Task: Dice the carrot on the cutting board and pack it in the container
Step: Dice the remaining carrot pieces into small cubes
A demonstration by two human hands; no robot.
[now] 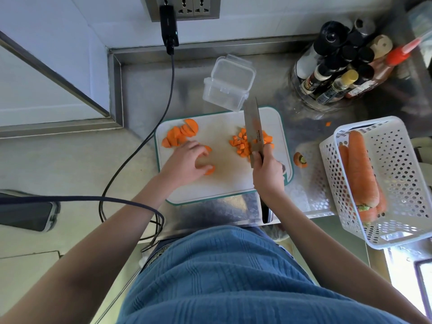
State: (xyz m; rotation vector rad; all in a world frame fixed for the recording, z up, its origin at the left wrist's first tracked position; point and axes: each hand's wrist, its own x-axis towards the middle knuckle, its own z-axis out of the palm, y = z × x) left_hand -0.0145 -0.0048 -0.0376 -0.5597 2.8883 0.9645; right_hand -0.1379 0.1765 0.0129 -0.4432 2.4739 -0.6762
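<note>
From the head camera, a white cutting board (222, 178) with a teal rim lies on a steel counter (311, 197) at the centre of the view. The right hand (267, 175) has its fingers wrapped round the handle of a knife (253, 129), whose blade points toward 12 o'clock and lies over a heap of diced carrot (243, 146) on the right half of the board. The left hand (187, 161) rests on the board at about 9 o'clock from the dice, its fingers bent over a few carrot slices (209, 170); how firmly it holds them cannot be told. More half-round slices (180, 134) lie piled at the board's 10 o'clock corner.

A clear plastic container (224, 92), open, with its lid (233, 70) hinged back, sits on the counter touching the board's far edge at 12 o'clock. A cut carrot top (300, 159) lies just off the board at 3 o'clock, and one stray dice (328, 123) lies on the counter toward 2 o'clock. A white perforated basket (397, 160) at 3 o'clock holds whole carrots (360, 167). Bottles (336, 73) stand clustered at 1 o'clock. A black cable (145, 141) runs down from a wall socket (184, 7) at 11 o'clock.
</note>
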